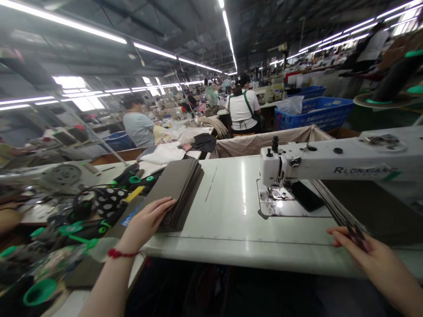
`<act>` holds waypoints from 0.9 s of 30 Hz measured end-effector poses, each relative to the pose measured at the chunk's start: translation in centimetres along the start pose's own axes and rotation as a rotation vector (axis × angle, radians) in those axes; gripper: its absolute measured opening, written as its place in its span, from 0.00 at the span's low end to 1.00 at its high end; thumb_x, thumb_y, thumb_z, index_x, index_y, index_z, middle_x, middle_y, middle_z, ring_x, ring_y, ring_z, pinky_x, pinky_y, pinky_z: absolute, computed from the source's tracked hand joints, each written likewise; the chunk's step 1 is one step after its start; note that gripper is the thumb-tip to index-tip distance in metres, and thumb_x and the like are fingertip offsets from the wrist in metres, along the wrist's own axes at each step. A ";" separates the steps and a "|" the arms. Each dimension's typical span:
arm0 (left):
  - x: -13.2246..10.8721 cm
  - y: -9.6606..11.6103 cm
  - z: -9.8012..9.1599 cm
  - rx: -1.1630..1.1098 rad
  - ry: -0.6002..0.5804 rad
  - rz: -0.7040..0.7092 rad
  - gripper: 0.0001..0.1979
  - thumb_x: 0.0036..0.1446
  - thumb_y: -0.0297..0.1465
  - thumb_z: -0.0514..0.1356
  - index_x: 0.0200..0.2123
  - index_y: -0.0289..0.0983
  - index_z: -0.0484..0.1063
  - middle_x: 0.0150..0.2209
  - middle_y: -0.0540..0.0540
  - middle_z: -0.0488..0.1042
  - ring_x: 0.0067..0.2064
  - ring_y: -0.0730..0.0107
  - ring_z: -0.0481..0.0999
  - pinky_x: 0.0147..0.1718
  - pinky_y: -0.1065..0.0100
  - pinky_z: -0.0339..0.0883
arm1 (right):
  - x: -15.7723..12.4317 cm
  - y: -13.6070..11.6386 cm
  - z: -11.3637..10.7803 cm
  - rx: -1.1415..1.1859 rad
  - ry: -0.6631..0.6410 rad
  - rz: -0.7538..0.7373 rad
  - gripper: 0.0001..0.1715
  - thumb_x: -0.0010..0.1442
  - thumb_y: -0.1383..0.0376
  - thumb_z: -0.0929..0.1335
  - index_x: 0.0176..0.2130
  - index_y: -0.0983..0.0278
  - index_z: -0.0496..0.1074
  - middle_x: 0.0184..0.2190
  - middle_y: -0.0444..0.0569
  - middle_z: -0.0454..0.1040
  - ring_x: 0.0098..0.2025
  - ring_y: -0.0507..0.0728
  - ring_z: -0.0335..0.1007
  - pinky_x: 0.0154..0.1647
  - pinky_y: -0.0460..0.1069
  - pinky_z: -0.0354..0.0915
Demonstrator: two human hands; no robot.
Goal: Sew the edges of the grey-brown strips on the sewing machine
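Note:
My left hand (147,222) lies flat with fingers stretched on the near end of a stack of grey-brown fabric pieces (178,187) at the left of the white sewing table (231,211). A red bracelet is on that wrist. My right hand (370,255) is at the lower right, fingers closed on the edge of a second stack of dark fabric pieces (337,207) that runs toward the machine. The white sewing machine (330,165) stands at the right; its needle area (279,189) is bare.
Green thread cones and spools (76,229), a polka-dot cloth (109,198) and tools crowd the left. A beige cloth (264,141) hangs behind the table. Blue crates (313,112) and seated workers (243,108) fill the background.

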State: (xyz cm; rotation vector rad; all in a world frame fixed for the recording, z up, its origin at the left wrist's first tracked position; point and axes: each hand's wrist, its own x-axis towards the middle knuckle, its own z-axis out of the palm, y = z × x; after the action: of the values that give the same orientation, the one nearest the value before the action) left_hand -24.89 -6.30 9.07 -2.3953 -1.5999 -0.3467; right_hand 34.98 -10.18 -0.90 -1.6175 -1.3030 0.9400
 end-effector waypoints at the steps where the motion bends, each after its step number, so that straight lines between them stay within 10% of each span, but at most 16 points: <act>1: -0.4 0.2 0.2 -0.006 -0.004 -0.001 0.21 0.67 0.37 0.50 0.61 0.45 0.62 0.59 0.44 0.65 0.57 0.61 0.68 0.57 0.60 0.62 | 0.2 -0.8 0.6 0.125 -0.030 0.055 0.24 0.53 0.48 0.71 0.41 0.63 0.76 0.28 0.48 0.76 0.19 0.50 0.62 0.15 0.43 0.57; 4: -0.5 0.4 0.4 0.018 -0.003 0.048 0.23 0.63 0.40 0.55 0.61 0.48 0.62 0.61 0.44 0.61 0.59 0.56 0.66 0.57 0.55 0.61 | 1.1 -4.0 3.0 0.504 -0.111 0.147 0.21 0.54 0.52 0.72 0.40 0.65 0.75 0.28 0.47 0.74 0.15 0.42 0.43 0.11 0.40 0.43; 14: -0.2 0.2 2.3 0.032 0.228 0.195 0.18 0.58 0.33 0.63 0.53 0.45 0.70 0.55 0.46 0.69 0.56 0.57 0.70 0.57 0.53 0.64 | 6.6 -9.5 8.2 1.044 -0.278 0.314 0.14 0.59 0.58 0.71 0.35 0.69 0.74 0.40 0.56 0.76 0.15 0.39 0.38 0.09 0.36 0.47; 27: -3.2 3.9 2.7 -0.046 0.477 -0.030 0.21 0.54 0.28 0.66 0.50 0.43 0.68 0.49 0.44 0.74 0.52 0.57 0.73 0.55 0.48 0.67 | 8.5 -7.1 8.9 0.789 -0.183 0.314 0.20 0.50 0.60 0.75 0.22 0.60 0.61 0.19 0.38 0.48 0.14 0.43 0.42 0.07 0.42 0.48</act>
State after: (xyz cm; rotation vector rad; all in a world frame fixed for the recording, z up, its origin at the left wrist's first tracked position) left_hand -22.29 -9.67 5.19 -2.1036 -1.4148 -0.8908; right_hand 25.85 0.32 2.01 -1.1279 -0.6397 1.5784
